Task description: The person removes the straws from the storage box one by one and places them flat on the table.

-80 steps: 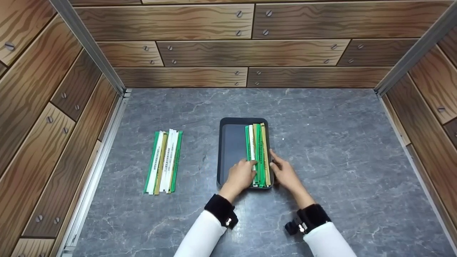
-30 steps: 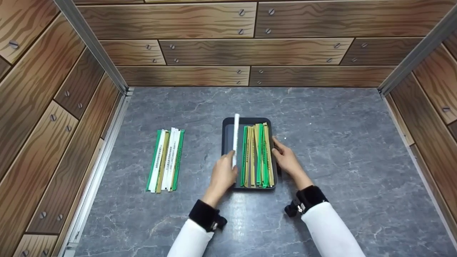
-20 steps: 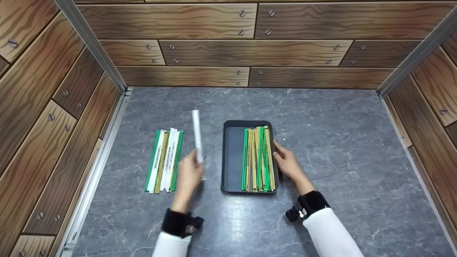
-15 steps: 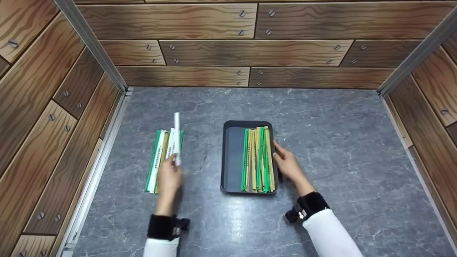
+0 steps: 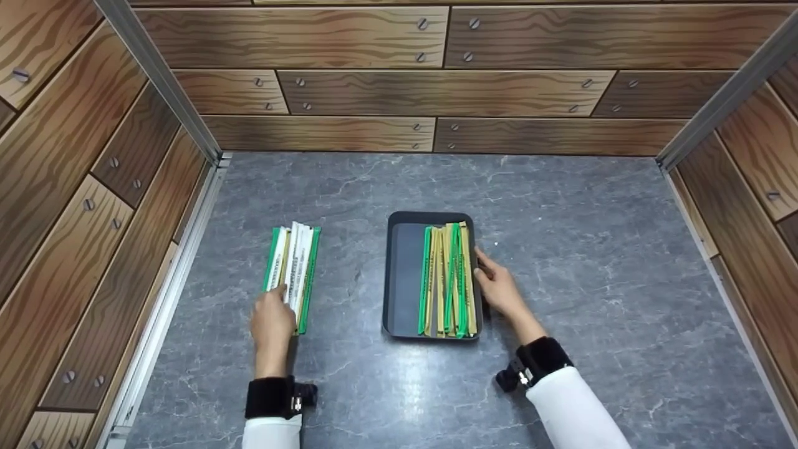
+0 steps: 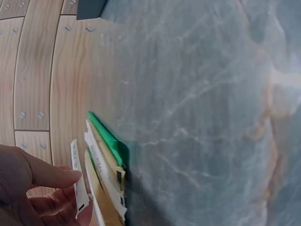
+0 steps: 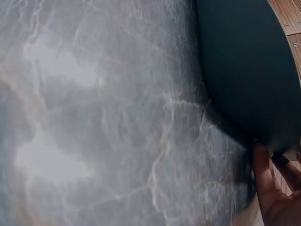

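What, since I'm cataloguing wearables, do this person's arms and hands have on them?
On both sides, a white cloth sleeve ends at a wide black wristband. A small black blocky device with a silvery fitting juts from each band's inner side. The left hand and right hand are ungloved.

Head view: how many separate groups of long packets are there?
2: left group, partly covered by the left hand; right group, inside the dark tray. None seems hidden.

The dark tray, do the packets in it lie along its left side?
No, in the head view the green and tan packets lie toward the right side of the dark tray, leaving its left bare.
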Demonstrator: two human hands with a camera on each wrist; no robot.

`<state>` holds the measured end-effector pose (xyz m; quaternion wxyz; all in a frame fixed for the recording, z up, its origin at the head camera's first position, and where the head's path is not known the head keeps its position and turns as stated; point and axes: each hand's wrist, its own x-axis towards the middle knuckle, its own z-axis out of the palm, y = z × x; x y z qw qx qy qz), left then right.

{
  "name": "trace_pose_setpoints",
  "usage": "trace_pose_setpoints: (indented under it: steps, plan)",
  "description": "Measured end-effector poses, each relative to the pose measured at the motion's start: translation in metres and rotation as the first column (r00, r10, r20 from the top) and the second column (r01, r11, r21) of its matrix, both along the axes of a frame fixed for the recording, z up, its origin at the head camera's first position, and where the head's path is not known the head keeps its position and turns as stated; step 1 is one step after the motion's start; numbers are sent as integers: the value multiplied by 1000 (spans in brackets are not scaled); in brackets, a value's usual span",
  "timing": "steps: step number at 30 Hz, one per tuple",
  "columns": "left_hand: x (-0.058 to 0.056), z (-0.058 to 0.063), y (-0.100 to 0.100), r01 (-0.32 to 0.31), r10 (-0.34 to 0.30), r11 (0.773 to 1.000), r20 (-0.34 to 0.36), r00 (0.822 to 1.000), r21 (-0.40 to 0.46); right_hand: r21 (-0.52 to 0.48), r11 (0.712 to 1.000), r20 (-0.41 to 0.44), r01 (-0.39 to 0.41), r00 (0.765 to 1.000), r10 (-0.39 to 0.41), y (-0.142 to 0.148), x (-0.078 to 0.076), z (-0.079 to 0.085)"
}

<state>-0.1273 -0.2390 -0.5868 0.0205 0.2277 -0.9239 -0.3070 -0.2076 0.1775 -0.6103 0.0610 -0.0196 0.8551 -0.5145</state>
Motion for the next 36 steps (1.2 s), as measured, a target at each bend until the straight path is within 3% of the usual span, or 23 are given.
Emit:
trace_pose_setpoints:
  steps: [12,20,26,31,34,36]
  plan:
    - [-3,-6,-1,0,1,1000,18,1000,-31,16,1000,8,0,1000,0,-1,0,1]
    - [-5,-6,0,-20,16,998,-56,998,-64,25,1000,1,15,1000,-15,-2,0,0]
    - [-5,5,14,-1,-7,998,-134,991,-60,15,1000,-13,26,1000,-26,0,6,-1]
    - [-3,16,40,95,-103,995,-241,965,-43,-13,1000,-36,-3,999,2,3,18,1]
    - [1,19,62,166,-174,985,-301,937,-51,-45,998,-15,-36,999,35,5,25,1]
    - [4,19,79,229,-233,972,-343,910,-50,-60,997,1,-52,999,52,6,29,1]
